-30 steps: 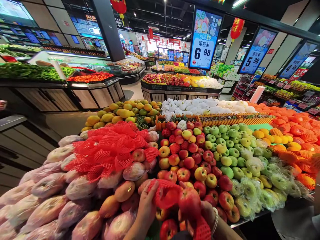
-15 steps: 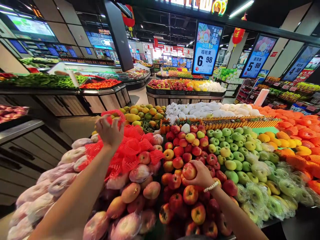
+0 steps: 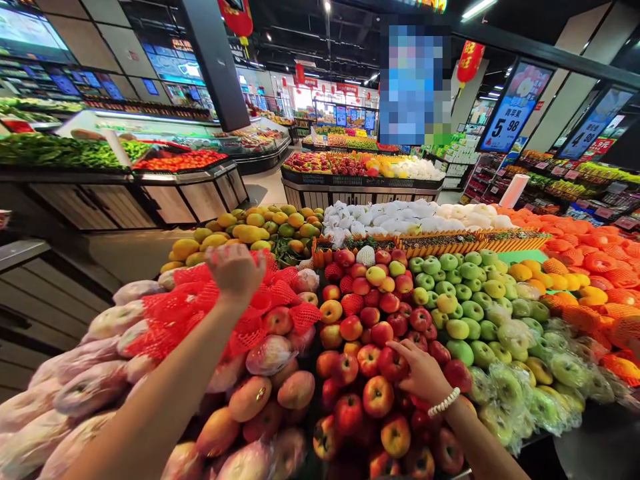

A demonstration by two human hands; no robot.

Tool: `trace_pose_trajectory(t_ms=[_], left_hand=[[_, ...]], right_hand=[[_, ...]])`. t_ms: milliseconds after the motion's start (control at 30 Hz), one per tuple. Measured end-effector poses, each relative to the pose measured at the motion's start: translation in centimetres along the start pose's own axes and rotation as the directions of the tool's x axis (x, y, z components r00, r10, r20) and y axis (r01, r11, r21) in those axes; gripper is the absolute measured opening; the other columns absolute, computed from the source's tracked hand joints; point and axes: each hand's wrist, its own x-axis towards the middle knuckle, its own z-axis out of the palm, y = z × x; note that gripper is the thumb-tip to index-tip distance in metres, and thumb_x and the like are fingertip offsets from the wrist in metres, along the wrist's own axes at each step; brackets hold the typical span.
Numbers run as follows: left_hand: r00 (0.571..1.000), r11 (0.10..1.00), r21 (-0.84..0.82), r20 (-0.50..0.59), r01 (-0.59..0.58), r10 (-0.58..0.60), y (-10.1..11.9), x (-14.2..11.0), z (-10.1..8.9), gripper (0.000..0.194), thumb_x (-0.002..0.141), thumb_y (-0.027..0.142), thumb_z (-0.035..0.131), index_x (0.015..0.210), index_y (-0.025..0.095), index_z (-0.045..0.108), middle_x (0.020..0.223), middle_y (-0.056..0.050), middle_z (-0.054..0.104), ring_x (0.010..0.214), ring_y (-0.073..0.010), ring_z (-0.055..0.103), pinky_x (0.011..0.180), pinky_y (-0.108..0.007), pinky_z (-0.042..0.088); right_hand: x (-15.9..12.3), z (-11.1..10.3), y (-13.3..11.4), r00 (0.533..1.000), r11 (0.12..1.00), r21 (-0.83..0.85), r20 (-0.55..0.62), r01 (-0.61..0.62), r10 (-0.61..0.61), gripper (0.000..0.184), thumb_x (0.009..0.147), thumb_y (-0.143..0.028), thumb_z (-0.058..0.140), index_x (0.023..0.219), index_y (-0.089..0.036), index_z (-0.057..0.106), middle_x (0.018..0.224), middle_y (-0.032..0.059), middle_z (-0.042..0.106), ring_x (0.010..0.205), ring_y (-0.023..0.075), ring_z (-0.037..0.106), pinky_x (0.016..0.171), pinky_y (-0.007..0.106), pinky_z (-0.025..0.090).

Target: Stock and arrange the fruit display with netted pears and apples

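Observation:
My right hand (image 3: 425, 373), with a pale coiled band at the wrist, reaches into the red apples. Its fingers curl round the right side of a red apple (image 3: 393, 364) that rests in the pile. Beside it lies a yellow-streaked red apple (image 3: 369, 360). My left hand (image 3: 235, 272) is over a heap of red foam nets (image 3: 185, 303). Its fingers are bent and blurred, and whether a net is in them cannot be made out. Under and around the nets are plastic-wrapped pinkish apples (image 3: 117, 320).
Green apples (image 3: 470, 293) lie to the right, some wrapped in clear plastic. Behind are green and yellow mangoes (image 3: 250, 233) and white-wrapped fruit (image 3: 385, 220), fronted by a low orange fence (image 3: 445, 245). Orange-netted fruit (image 3: 600, 250) fills the far right. Price screens (image 3: 515, 107) hang overhead.
The apple my right hand held now sits among the others, and that hand has shifted right and down onto another apple. My left hand has lowered; the net loop above its fingers no longer shows.

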Motion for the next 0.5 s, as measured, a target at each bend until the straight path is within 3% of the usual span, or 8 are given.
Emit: trace_pose_trajectory(t_ms=[100, 200, 267, 400, 500], left_hand=[[0.975, 0.982, -0.101, 0.138, -0.159, 0.172, 5.5, -2.0, 1.0, 0.050, 0.102, 0.037, 0.037, 0.125, 0.000, 0.061, 0.132, -0.028, 0.063, 0.133, -0.0388, 0.047, 0.117, -0.055, 0.026], [0.894, 0.952, -0.191, 0.338, -0.239, 0.293, 10.6, -4.6, 4.3, 0.035, 0.100, 0.038, 0.047, 0.110, 0.013, 0.070, 0.118, -0.019, 0.072, 0.120, -0.0345, 0.060, 0.109, -0.047, 0.039], [0.840, 0.944, -0.232, 0.440, -0.235, 0.318, 13.2, -6.0, 7.0, 0.028, 0.097, 0.034, 0.055, 0.111, 0.016, 0.070, 0.114, -0.016, 0.074, 0.113, -0.0315, 0.065, 0.103, -0.043, 0.045], [0.772, 0.950, -0.270, 0.567, -0.154, 0.286, 16.6, -6.8, 11.7, 0.035, 0.099, 0.032, 0.062, 0.129, 0.016, 0.063, 0.126, -0.013, 0.069, 0.115, -0.0275, 0.066, 0.101, -0.045, 0.051], [0.746, 0.945, -0.315, 0.610, -0.084, 0.269, 17.8, -5.9, 13.9, 0.042, 0.099, 0.043, 0.067, 0.132, 0.017, 0.062, 0.130, -0.011, 0.066, 0.112, -0.0259, 0.066, 0.099, -0.049, 0.056]], right_hand=[[-0.2, -0.5, -0.9, 0.999, 0.995, -0.100, 0.034, -0.004, 0.007, 0.093, 0.067, 0.001, 0.060, 0.154, -0.030, 0.054, 0.145, 0.0078, 0.065, 0.117, 0.0276, 0.070, 0.093, 0.033, 0.053], [-0.6, -1.1, -1.4, 0.998, 0.987, -0.158, 0.046, -0.024, 0.031, 0.094, 0.067, 0.004, 0.053, 0.155, -0.029, 0.054, 0.142, 0.0085, 0.067, 0.114, 0.0276, 0.071, 0.091, 0.033, 0.054], [-1.0, -1.3, -1.6, 0.998, 0.991, -0.133, 0.044, -0.032, 0.038, 0.099, 0.066, 0.005, 0.053, 0.159, -0.032, 0.049, 0.143, 0.0077, 0.067, 0.111, 0.0270, 0.072, 0.091, 0.034, 0.055], [-2.7, -0.5, -0.7, 0.998, 0.994, 0.113, -0.062, -0.009, 0.016, 0.104, 0.069, -0.004, 0.063, 0.164, -0.038, 0.038, 0.150, 0.0055, 0.063, 0.118, 0.0299, 0.069, 0.102, 0.042, 0.055], [-4.8, 1.2, 2.0, 0.973, 0.934, 0.357, -0.227, 0.037, 0.048, 0.082, 0.082, -0.023, 0.070, 0.159, -0.038, 0.047, 0.152, 0.0066, 0.062, 0.102, 0.0269, 0.075, 0.096, 0.042, 0.061]])
